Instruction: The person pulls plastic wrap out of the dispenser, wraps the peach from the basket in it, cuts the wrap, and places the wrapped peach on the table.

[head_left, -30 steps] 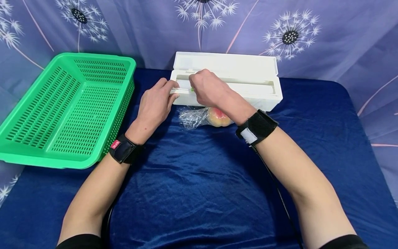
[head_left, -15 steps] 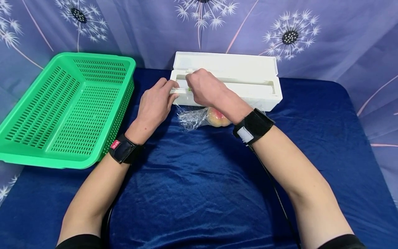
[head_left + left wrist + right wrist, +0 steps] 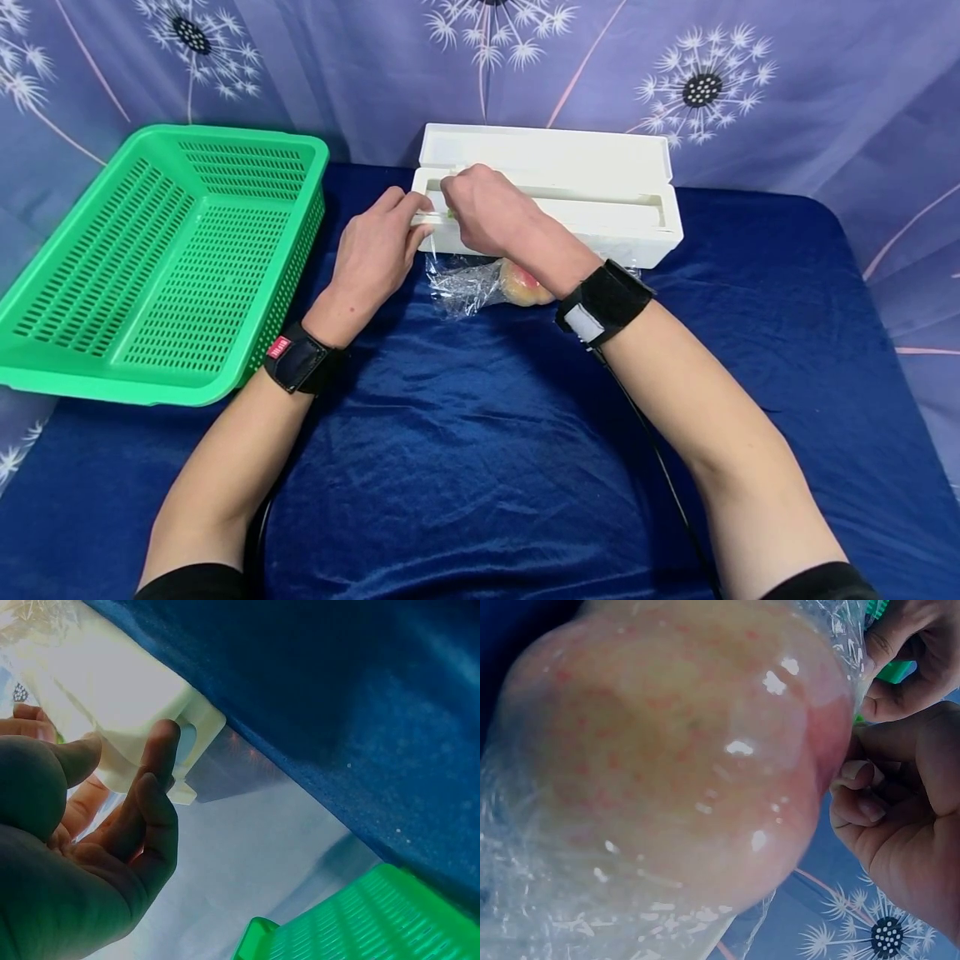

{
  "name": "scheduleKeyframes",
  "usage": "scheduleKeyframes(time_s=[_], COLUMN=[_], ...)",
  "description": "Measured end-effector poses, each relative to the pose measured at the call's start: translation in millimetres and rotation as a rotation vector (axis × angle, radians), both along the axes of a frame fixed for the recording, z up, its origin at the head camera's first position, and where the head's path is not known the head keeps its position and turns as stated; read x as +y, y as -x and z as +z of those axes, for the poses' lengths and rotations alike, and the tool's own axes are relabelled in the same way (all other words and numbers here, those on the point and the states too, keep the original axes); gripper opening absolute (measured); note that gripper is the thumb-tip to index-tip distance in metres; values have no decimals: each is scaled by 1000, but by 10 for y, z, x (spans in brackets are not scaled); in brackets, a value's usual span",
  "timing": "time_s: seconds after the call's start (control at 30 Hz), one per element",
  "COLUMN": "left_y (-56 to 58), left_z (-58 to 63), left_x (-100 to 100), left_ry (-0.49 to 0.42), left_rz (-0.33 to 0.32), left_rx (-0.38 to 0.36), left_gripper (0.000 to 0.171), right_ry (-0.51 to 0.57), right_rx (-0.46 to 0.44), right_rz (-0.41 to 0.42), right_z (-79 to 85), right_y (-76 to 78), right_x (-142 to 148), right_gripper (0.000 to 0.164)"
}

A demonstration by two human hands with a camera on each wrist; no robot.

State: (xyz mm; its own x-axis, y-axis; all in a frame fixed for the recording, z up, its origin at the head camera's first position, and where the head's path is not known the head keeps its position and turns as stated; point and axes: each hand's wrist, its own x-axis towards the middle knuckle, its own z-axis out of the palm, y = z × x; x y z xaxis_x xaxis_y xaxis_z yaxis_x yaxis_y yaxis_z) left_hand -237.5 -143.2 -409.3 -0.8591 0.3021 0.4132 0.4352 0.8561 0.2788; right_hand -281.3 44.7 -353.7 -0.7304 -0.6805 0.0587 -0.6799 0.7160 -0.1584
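Observation:
A long white cling film box [image 3: 543,154] lies at the back of the table with its lid raised. At its left end, my left hand [image 3: 371,250] grips the front edge between thumb and fingers. My right hand [image 3: 491,212] pinches a small green slide cutter [image 3: 451,214] on that front edge, close to my left fingers; the fingers mostly hide the cutter. In front of the box sits a red-and-yellow peach [image 3: 522,283], wrapped in clear cling film [image 3: 465,287] that bunches up on its left. Large in the right wrist view, the peach [image 3: 682,750] shows under shiny film.
On the left stands a green slotted plastic basket [image 3: 303,150]. Dark blue cloth [image 3: 465,450] covers the table. A purple curtain with dandelion prints [image 3: 360,75] hangs behind. A black cable [image 3: 667,467] runs from the right wrist strap.
My right hand has slid left along the box's front edge with the green cutter, nearer to my left hand. The film by the peach has shifted slightly. My left hand has stayed in place.

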Motion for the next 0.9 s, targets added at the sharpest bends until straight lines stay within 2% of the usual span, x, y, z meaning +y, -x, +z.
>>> scheduleKeyframes(time_s=[0.63, 0.9], left_y=[16, 1], left_z=[0, 3], left_x=[-10, -3], left_ry=[0, -13], left_rz=[-1, -2], left_rx=[3, -1], left_gripper=[25, 25], right_ry=[-1, -18], right_rx=[18, -12], right_rz=[28, 16], right_z=[16, 19], right_y=[32, 47], right_x=[-55, -107], right_gripper=[16, 21])
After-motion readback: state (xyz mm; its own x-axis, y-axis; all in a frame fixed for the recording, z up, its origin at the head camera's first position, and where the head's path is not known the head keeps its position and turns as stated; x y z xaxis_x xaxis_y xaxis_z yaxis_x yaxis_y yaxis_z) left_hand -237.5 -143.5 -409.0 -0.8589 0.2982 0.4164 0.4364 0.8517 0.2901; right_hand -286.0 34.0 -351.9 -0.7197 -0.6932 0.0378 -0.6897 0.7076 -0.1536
